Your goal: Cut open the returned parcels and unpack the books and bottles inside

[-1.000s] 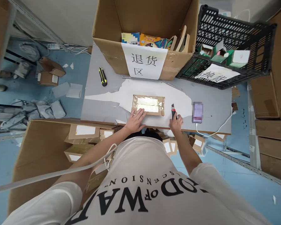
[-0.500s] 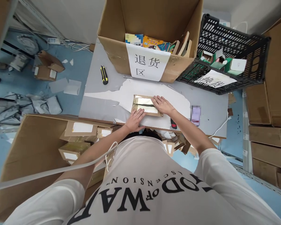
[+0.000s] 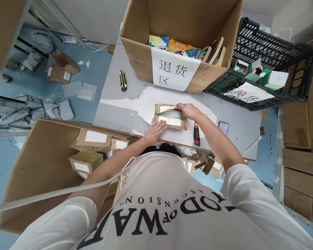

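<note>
A small cardboard box (image 3: 184,125) with tape and a white label lies on the white-covered table in front of me. Its top is slit lengthwise, and the far flap is raised, showing something greenish inside that I cannot make out. My right hand (image 3: 190,111) grips that flap at the box's far right corner. With fingers outstretched, my left hand (image 3: 155,132) lies on the near left edge of the box. A red and black box cutter (image 3: 197,134) rests on the table right of the box, close to my right forearm.
A yellow and black box cutter (image 3: 123,80) lies at the table's left. Behind stand a large carton (image 3: 135,62) of books and a black crate (image 3: 276,45) with green boxes. A phone (image 3: 223,127) is at right; a big carton of parcels (image 3: 18,187) stands left below.
My right hand has gone from lying flat on the box to gripping and lifting its far flap. The slit has widened into an opening. My left hand stays on the near edge.
</note>
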`<action>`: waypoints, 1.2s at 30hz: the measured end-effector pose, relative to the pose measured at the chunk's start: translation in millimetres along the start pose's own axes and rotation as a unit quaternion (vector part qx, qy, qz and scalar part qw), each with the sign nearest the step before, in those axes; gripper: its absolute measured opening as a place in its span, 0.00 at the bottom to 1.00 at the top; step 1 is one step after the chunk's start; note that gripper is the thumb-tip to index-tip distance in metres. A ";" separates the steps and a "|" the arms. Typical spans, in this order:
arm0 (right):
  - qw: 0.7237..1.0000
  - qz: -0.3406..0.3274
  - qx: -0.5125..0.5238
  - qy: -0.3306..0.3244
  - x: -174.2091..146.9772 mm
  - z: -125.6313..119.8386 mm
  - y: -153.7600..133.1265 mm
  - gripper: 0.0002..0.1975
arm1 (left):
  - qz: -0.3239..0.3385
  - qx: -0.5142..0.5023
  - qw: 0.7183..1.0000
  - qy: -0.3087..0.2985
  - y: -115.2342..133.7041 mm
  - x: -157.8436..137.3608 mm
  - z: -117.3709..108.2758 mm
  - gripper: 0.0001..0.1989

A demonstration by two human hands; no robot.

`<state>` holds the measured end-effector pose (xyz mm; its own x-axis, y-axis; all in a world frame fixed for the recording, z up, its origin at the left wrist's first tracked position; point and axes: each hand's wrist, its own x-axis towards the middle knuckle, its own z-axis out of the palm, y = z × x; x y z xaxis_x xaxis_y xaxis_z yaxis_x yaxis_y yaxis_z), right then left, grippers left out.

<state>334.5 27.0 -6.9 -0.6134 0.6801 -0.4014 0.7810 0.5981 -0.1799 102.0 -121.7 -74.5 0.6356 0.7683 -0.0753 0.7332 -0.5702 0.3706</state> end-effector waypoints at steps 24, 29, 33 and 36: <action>0.977 -0.157 -0.144 -0.026 66.5 -11.0 -56.0 0.20 | -0.010 0.005 1.000 -0.003 3.1 7.5 -1.1 0.51; 0.976 -0.155 -0.151 0.000 52.3 0.2 -64.9 0.21 | -0.018 -0.007 1.000 -0.008 2.1 5.0 1.3 0.49; 0.978 -0.130 -0.158 0.041 54.7 8.0 -85.1 0.25 | -0.023 -0.010 1.000 -0.010 2.0 4.0 4.1 0.49; 0.982 -0.098 -0.160 0.037 64.4 7.7 -97.5 0.24 | -0.023 -0.012 1.000 -0.009 1.0 4.1 7.2 0.49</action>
<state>219.8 9.2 -22.1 -0.7644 0.5603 -0.3188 0.5771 0.8152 0.0489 107.1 -121.2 -81.2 0.6052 0.7885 -0.1097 0.7563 -0.5265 0.3884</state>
